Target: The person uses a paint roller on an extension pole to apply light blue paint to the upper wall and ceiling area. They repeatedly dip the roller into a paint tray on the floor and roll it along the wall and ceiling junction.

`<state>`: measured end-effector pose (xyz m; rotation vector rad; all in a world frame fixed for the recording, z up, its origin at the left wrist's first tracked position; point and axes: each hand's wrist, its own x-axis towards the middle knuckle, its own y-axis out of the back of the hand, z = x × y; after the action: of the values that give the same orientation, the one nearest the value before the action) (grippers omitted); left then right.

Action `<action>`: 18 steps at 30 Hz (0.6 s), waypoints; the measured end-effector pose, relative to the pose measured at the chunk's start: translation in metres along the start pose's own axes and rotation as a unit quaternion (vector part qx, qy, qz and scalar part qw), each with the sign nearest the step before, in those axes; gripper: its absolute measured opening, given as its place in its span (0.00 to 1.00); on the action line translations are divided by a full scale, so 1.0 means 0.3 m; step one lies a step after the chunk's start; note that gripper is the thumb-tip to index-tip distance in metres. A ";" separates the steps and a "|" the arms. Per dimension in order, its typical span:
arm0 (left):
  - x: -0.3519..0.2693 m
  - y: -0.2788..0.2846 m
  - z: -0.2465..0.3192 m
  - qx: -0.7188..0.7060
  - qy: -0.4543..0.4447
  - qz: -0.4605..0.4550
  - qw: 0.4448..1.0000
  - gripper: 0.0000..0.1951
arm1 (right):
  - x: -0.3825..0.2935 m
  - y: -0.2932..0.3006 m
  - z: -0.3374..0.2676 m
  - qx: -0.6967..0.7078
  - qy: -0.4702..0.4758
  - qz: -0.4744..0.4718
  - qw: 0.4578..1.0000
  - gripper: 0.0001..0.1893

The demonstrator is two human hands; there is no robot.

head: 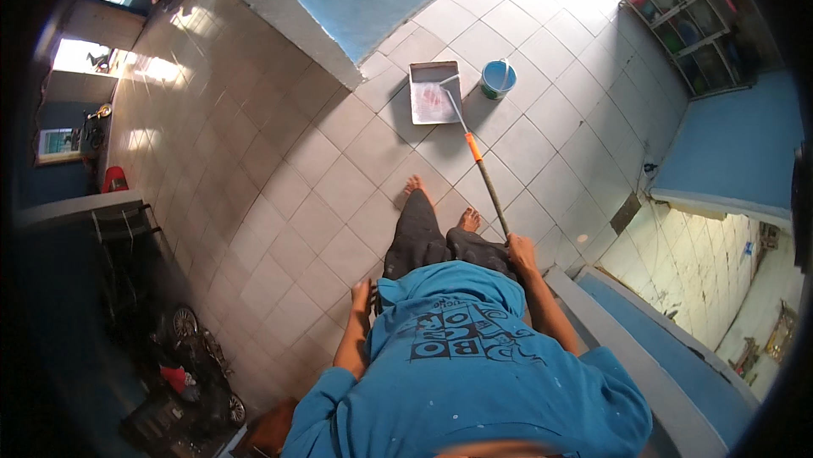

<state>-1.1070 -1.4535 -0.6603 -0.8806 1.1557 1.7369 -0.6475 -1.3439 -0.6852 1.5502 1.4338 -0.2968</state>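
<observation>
My right hand (521, 255) is wrapped around the lower end of a long pole (492, 191) beside my thigh. The pole runs away from me to an orange grip (473, 147) and a thin metal rod, which ends in a paint roller (449, 81) at the paint tray (414, 93). Pale, wet-looking paint coats part of the tray's bottom. Just right of the tray stands a blue-lined paint bucket (490, 77), its handle raised across the opening. My left hand (361, 296) hangs by my left hip with curled fingers; whether it holds anything is hard to see.
The tray and bucket rest on the tiled floor (336, 185) near a blue wall's grey-edged corner (356, 74). A glass-fronted cabinet (683, 23) stands far right. A low blue partition (660, 337) is close on my right. A motorcycle (203, 356) is at lower left.
</observation>
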 end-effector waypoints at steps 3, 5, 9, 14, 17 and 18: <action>0.009 0.057 -0.064 0.056 -0.016 -0.011 0.998 0.21 | 0.002 -0.086 -0.037 -0.026 0.011 0.004 1.000 0.20; 0.046 0.112 -0.054 0.083 -0.032 -0.019 0.996 0.20 | 0.031 -0.138 -0.035 -0.125 0.135 0.009 0.983 0.21; 0.226 0.198 0.021 0.087 -0.076 -0.022 0.993 0.20 | 0.065 -0.219 -0.249 -0.088 0.084 -0.026 0.992 0.24; 0.496 0.438 0.335 0.077 -0.122 0.007 0.990 0.19 | 0.130 -0.396 -0.548 0.114 -0.091 0.001 0.989 0.22; 0.614 0.582 0.547 -0.162 -0.068 0.025 0.984 0.19 | 0.198 -0.471 -0.685 0.133 -0.102 0.028 0.985 0.20; 0.611 0.601 0.637 -0.181 -0.067 0.038 0.981 0.21 | 0.221 -0.497 -0.723 0.133 -0.097 0.045 0.985 0.20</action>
<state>-1.3621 -1.2636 -0.6980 -0.9245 0.8066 2.0747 -0.8482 -1.1614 -0.6944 1.7412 1.2044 -0.5882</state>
